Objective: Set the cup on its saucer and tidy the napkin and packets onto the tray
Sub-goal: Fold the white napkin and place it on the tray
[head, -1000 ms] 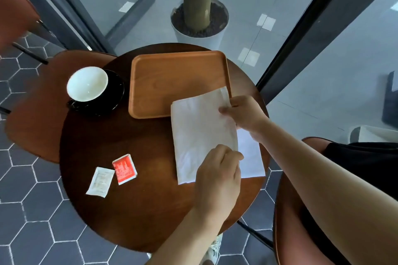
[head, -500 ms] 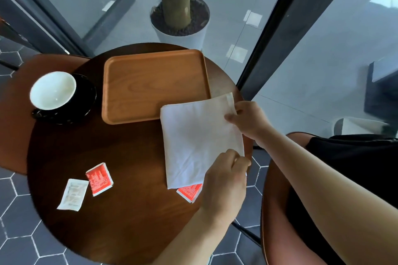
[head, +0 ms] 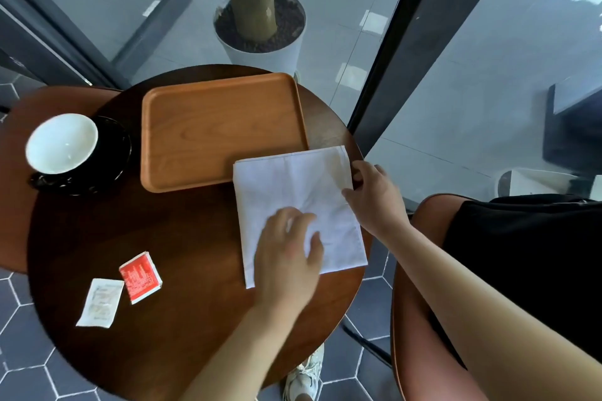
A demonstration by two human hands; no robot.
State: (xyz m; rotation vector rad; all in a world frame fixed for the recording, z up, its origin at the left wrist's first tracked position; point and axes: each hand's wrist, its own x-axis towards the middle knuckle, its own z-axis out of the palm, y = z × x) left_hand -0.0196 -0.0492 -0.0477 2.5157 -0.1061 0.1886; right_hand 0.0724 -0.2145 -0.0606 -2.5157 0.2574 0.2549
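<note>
**Napkin step in hand, packets not yet moved**

Cup step looks done: the white round cup [head: 62, 143] sits on the glossy black saucer [head: 112, 153] at the far left of the round dark wooden worktop [head: 182, 238].

The current step, as judged, is tidying the napkin. The white square napkin [head: 290, 182] lies flat on the right side of the worktop. Its far left corner overlaps the near right corner of the rectangular orange-brown wooden tray [head: 221, 120], and its right side overhangs the worktop edge a little. The rest of the tray shows bare wood.

The left hand [head: 288, 251] lies palm down on the near part of the napkin with fingers spread and relaxed, pressing and gripping nothing; it is slightly blurred. The right hand [head: 374, 195] is at the napkin's right edge, thumb on top and fingers curled round the edge, so it appears to pinch the cloth there.

Next move probably calls for lifting or sliding the napkin up and left so that it sits fully inside the tray rim, kept flat.

The red square packet [head: 140, 277] and the white paper packet [head: 100, 302] lie side by side, nearly touching, on the near left of the worktop. They are well apart from both hands and from the tray, and are still to be picked up.
</note>
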